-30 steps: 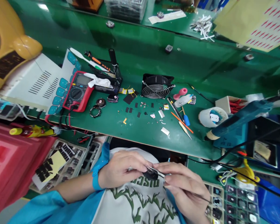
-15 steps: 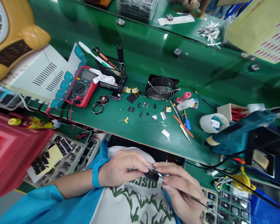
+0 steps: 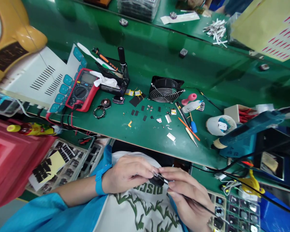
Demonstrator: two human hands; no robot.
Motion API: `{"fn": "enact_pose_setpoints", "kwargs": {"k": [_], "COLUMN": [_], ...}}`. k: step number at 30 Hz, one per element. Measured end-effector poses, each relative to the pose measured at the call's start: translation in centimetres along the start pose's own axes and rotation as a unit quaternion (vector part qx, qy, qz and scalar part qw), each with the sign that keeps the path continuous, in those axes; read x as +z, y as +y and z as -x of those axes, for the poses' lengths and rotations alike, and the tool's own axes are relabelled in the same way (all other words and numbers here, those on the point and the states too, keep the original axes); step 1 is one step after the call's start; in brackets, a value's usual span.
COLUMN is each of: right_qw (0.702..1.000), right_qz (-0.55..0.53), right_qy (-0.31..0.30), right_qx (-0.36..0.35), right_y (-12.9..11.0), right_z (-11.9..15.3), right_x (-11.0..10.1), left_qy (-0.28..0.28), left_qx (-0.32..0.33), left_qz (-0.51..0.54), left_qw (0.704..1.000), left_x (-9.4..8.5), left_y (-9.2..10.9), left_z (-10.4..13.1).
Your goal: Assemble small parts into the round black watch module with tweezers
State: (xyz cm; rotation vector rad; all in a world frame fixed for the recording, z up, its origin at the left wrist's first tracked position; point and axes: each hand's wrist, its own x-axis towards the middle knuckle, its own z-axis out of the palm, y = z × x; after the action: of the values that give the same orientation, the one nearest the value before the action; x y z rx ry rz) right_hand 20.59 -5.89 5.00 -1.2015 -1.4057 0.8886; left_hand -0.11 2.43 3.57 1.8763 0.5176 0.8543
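A: ok, head view, the only one here. Left hand (image 3: 130,172) is pinching a small dark piece (image 3: 156,179), right hand (image 3: 188,190) is gripping a thin tool (image 3: 203,206), and they nearly meet in front of the shirt (image 3: 132,207), on the near side of the bench (image 3: 113,129)

B: so what could go wrong?

A: imo a slip. There's no bench under that piece, so if the pinch loosens it could just drop. And the tool's end is right by the left hand, so too hard a push could jab it or scratch the piece. Can't tell if the right hand touches the piece too

B: fair, counts?

A: one dark piece, one tool in hand. On the bench: one fan (image 3: 165,93) far middle, one multimeter (image 3: 81,92) to the left, five small black pads (image 3: 144,118) in the middle, two pale strips (image 3: 170,137) right of those, one orange stick (image 3: 188,129) and one blue-handled driver (image 3: 193,126) further right. Loose crumbs are too tiny to count
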Motion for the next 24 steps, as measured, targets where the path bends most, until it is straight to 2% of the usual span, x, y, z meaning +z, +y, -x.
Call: {"fn": "enact_pose_setpoints", "kwargs": {"k": [11,16,20,24], "right_qw": [0.999,0.999,0.995,0.977], "right_qz": [0.040,0.031,-0.019,-0.115], "right_qy": [0.007,0.036,0.070,0.102], "right_qx": [-0.030,-0.011,0.061,0.149], "right_y": [-0.2,-0.3,-0.5,-0.6], "right_z": [0.2,0.2,-0.8,-2.0], "right_x": [0.6,0.6,0.7,0.4], "left_qy": [0.001,0.002,-0.022,-0.042], "left_qx": [0.006,0.003,-0.003,-0.009], "left_qz": [-0.029,-0.055,-0.054,-0.036], "left_qw": [1.000,0.998,0.998,0.998], "left_x": [-0.1,-0.1,-0.2,-0.1], "left_y": [0.0,0.0,0.0,0.0], "left_z": [0.0,0.1,0.1,0.2]}}
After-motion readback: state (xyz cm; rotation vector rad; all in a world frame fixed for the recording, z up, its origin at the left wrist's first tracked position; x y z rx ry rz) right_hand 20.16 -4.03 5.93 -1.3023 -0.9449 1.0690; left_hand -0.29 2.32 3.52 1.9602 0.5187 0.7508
